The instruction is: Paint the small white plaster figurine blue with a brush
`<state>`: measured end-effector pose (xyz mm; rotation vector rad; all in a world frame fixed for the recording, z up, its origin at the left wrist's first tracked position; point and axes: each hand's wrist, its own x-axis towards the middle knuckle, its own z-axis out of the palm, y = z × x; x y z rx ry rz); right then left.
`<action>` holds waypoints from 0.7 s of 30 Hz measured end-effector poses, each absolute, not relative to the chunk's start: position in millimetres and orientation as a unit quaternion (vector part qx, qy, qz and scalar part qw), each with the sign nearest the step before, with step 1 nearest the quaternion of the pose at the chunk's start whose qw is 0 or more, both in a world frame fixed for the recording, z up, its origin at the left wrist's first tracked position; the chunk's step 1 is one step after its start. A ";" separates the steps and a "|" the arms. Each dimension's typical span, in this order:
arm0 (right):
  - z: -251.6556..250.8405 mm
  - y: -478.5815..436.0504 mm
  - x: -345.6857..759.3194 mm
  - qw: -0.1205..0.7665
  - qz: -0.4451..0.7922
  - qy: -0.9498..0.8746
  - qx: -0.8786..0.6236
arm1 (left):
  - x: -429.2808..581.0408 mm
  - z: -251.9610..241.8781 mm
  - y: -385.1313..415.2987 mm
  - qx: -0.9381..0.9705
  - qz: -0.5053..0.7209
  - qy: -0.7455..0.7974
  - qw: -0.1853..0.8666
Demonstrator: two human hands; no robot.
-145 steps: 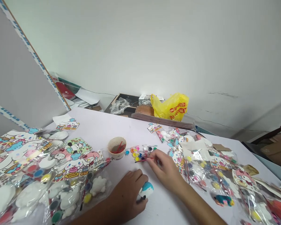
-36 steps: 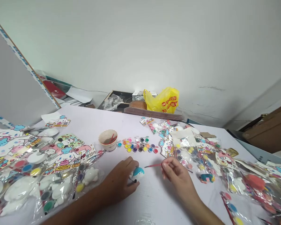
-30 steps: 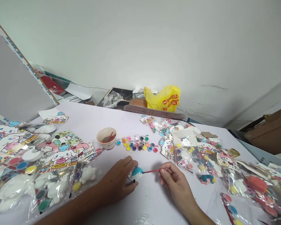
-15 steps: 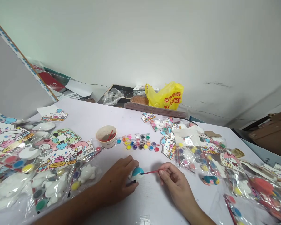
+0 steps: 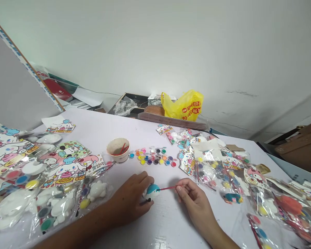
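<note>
A small white figurine with a blue-painted top and a black spot is gripped by my left hand, thumb below and fingers above; part of it is hidden by the hand. My right hand pinches a thin red paintbrush by its handle. The brush points left, and its tip touches the blue area of the figurine. Beyond my hands lie several small open paint pots in many colours. Left of them stands a paper cup of cloudy water with red brushes leaning inside.
Clear packets of white figurines and paints cover the left of the table, and more packets lie on the right. A painted blue figurine sits right of my right hand. A yellow plastic bag stands behind the table's far edge.
The brush tip has shifted slightly up and left on the figurine's blue area, its handle now tilting a little more. My left hand keeps its hold, nearly still.
</note>
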<state>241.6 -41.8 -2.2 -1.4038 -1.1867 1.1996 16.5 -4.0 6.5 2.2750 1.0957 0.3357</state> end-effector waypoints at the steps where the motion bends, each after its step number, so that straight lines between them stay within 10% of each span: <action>1: -2.3 -42.0 241.6 0.456 0.487 -0.482 -0.568 | 16.4 6.7 -4.3 0.855 0.125 0.411 0.293; 21: -4.5 -42.5 240.1 0.457 0.484 -0.473 -0.577 | 15.7 5.2 -4.6 0.857 0.123 0.411 0.285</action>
